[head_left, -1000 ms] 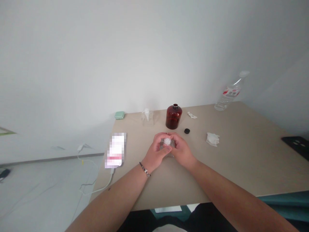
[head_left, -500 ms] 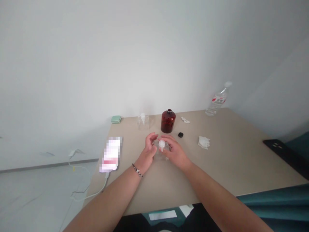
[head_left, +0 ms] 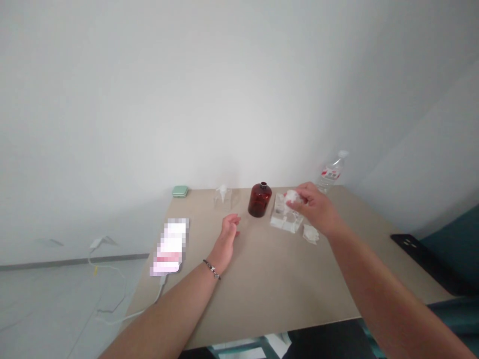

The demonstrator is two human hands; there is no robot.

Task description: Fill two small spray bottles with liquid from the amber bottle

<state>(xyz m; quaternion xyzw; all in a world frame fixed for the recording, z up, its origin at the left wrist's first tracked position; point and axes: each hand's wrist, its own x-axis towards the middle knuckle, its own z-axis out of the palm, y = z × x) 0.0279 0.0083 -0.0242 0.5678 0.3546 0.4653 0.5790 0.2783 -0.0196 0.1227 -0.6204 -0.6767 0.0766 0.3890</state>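
Note:
My right hand (head_left: 313,207) pinches the white top of a clear, square pump bottle (head_left: 286,219), to the right of the brown bottle. The clear bottle looks smeared by motion, so I cannot tell whether it touches the table. My left hand (head_left: 226,237) is empty above the table, its fingers stretched out and apart. Beyond it stands the dark brown bottle (head_left: 259,200) with an uncapped neck. A second clear pump bottle (head_left: 223,198) with a white top is near the wall. Crumpled tissue (head_left: 310,234) lies just below my right hand.
A phone (head_left: 170,247) with a charging cable (head_left: 160,289) lies on the left side of the table. A green case (head_left: 180,191) sits at the back left corner. At the back right is a water bottle (head_left: 332,172); a black object (head_left: 430,262) lies along the right edge.
The clear pump bottle has moved from between my hands to the right and back, in my right hand. My left hand has come off it. The black cap and small tissue scrap are now covered.

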